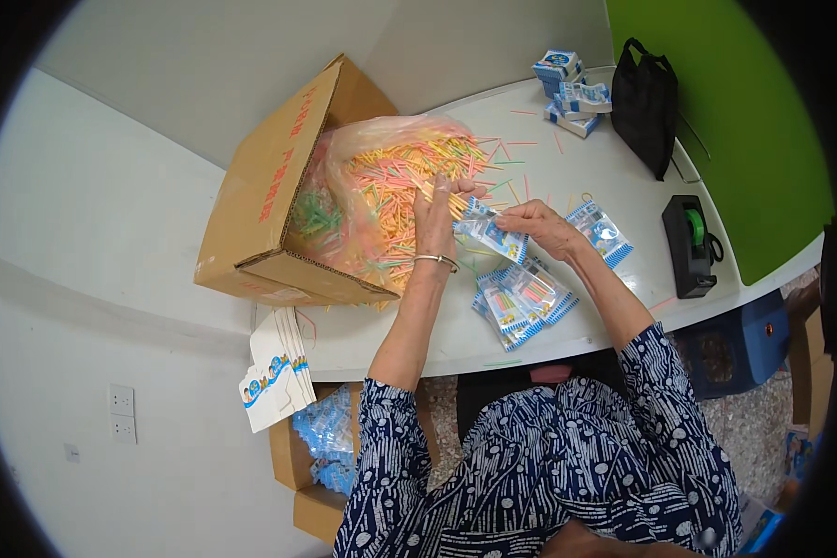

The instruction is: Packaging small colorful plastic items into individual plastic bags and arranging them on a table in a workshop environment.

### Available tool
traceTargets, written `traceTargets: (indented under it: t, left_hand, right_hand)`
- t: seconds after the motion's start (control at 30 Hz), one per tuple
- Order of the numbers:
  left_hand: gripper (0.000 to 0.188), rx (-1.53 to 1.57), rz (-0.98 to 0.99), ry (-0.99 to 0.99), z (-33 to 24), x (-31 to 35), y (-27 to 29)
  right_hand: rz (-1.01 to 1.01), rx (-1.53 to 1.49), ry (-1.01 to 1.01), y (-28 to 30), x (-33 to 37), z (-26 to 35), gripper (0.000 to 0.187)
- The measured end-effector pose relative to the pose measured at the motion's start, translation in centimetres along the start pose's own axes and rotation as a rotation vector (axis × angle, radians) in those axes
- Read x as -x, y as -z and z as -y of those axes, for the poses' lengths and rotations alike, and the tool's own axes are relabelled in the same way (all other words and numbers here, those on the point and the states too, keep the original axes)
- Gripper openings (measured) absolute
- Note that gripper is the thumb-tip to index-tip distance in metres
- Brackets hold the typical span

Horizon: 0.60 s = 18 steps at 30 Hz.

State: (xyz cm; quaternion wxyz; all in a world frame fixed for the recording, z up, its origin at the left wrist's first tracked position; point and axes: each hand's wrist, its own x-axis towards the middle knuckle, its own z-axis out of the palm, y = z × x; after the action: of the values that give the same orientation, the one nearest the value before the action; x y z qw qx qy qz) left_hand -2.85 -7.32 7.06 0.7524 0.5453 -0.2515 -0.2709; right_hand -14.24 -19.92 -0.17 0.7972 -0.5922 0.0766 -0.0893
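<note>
My left hand [434,221], with a bracelet at its wrist, is closed round a few thin pale-yellow sticks at the edge of a big heap of coloured sticks [391,191]. Pinched in my right hand [541,228] is a small clear packet [493,235] with blue print. Its upper end meets the fingers and sticks of my left hand; whether any stick is inside it I cannot tell. Below it on the table lie several overlapping packets [521,299], some with coloured sticks showing through. Another packet [601,232] rests right of my right hand.
The heap spills from a plastic-lined cardboard box [260,186] tipped on its side. Stacked small boxes [567,88], a black bag [644,112] and a tape dispenser [688,246] stand along the right. Folded cards [279,372] hang over the front edge, above a carton of blue packets [327,432].
</note>
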Motion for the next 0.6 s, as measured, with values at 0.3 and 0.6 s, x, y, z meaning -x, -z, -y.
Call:
traceTargets:
  t: [0.3,0.6]
  left_hand:
    - [0.043,0.149,0.005,-0.004,1.4,0.1,1.1]
    - [0.043,0.101,0.008,0.031,0.7,0.9,0.1]
  right_hand:
    - [0.095,-0.015,-0.009,0.0,0.4,0.0,0.026]
    - [0.115,0.01,-0.008,0.6,0.6,0.1,0.024]
